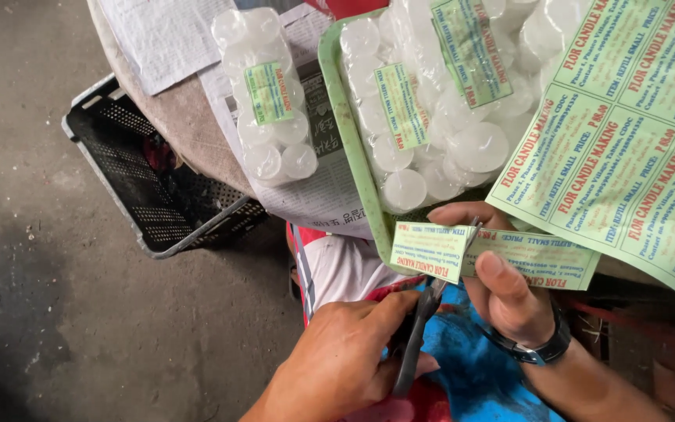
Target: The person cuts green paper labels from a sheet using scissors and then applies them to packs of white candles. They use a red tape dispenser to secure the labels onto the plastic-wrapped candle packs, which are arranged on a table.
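- The scissors [419, 328] are gripped in the left hand [341, 363], low in the frame's centre, fingers closed through the handles.
- A strip of green labels [494, 254] is pinched by the right hand [501, 293], thumb on top, just right of centre.
- One label appears part-cut; the blades likely need closing squarely along the printed border.
- Bagged white candle refills [271, 94] lie above, more on a green tray [337, 109].

Small home workshop, packing goods by hand w/ no machines. The round table under spread newspaper [318, 191] carries a pale green plastic tray [343, 125] heaped w/ clear bags of small white wax discs [447, 148], each bag w/ a green paper label. Just right of the tray hangs an uncut sheet of the same labels [626, 141]. Left of the table, a black perforated plastic crate [146, 191] on rough bare concrete floor [33, 258].
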